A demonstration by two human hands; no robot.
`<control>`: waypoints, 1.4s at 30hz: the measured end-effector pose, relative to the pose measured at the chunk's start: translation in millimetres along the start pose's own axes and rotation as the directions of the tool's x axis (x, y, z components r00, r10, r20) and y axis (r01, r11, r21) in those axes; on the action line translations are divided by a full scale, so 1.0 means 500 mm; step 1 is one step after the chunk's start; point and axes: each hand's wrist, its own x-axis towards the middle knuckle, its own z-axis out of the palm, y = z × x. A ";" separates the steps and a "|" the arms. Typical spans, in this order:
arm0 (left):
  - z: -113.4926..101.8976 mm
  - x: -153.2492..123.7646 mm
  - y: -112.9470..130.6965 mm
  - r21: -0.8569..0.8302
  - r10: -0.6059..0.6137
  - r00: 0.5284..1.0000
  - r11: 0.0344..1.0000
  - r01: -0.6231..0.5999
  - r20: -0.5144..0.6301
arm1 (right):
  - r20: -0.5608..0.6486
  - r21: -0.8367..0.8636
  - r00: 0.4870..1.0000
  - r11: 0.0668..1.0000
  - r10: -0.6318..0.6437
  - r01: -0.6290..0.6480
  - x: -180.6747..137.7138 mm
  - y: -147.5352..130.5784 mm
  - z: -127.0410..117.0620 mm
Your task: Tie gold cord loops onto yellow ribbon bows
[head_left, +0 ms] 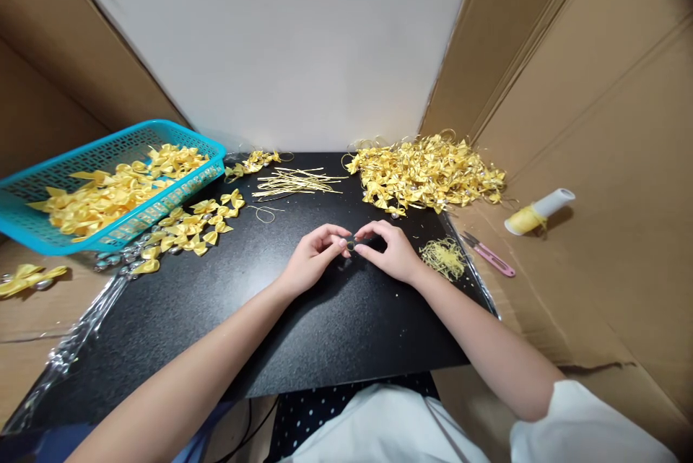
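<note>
Both hands meet over the middle of the black tabletop. A thin golden cord (351, 246), bent into a small loop, shows between the fingertips. My left hand (319, 250) is closed in a pinch on one side of it. On the other side my right hand (388, 252) pinches it with thumb and forefinger, though the exact contact is too small to make out. Just beyond lies a bundle of straight golden cords (297, 183). A single looped cord (265, 214) rests to the left of the hands.
A blue basket (214, 152) of yellow ribbon bows stands left, with loose bows (189, 228) beside it. A heap of corded bows (427, 170) lies back right. Cord scraps (444, 258), pink-handled thread snips (490, 255) and a white tube (555, 201) are right. Cardboard walls flank the table.
</note>
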 end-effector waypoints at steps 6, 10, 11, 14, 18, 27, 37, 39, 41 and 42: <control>0.002 0.000 -0.001 -0.027 0.002 0.999 1.000 -0.001 0.035 | 0.042 -0.081 0.998 0.996 -0.040 0.043 -0.001 0.001 0.013; 0.001 0.001 -0.001 -0.027 -0.005 1.000 1.000 0.006 0.025 | 0.075 -0.169 0.996 0.983 -0.055 0.067 -0.001 -0.004 0.005; 0.001 0.001 -0.001 -0.021 -0.005 1.000 1.000 0.006 0.015 | 0.076 -0.177 0.996 0.982 -0.054 0.067 0.000 -0.005 0.002; -0.001 0.000 0.000 -0.006 -0.003 1.000 1.000 0.003 -0.017 | 0.070 -0.200 0.997 0.978 -0.041 0.054 0.002 -0.004 -0.007; -0.002 0.000 0.001 -0.008 0.002 0.999 1.000 -0.002 -0.034 | 0.078 -0.209 0.997 0.977 -0.030 0.045 0.005 -0.001 -0.017; -0.001 0.000 0.006 0.005 0.030 0.999 1.000 -0.030 0.023 | 0.131 0.279 0.989 0.955 0.063 -0.098 0.004 -0.004 0.008; -0.004 -0.002 0.011 0.133 0.047 0.997 0.990 -0.055 0.057 | 0.274 0.598 0.900 0.673 0.340 -0.436 0.012 0.001 0.045; -0.003 -0.003 0.013 0.122 0.049 0.997 0.991 -0.056 0.062 | 0.290 0.606 0.889 0.651 0.355 -0.458 0.012 -0.001 0.041; -0.001 -0.003 0.015 0.114 0.047 0.997 0.992 -0.054 0.065 | 0.307 0.611 0.880 0.634 0.363 -0.475 0.013 -0.003 0.037; -0.001 -0.003 0.016 0.112 0.045 0.997 0.992 -0.052 0.067 | 0.314 0.613 0.876 0.627 0.366 -0.482 0.013 -0.004 0.035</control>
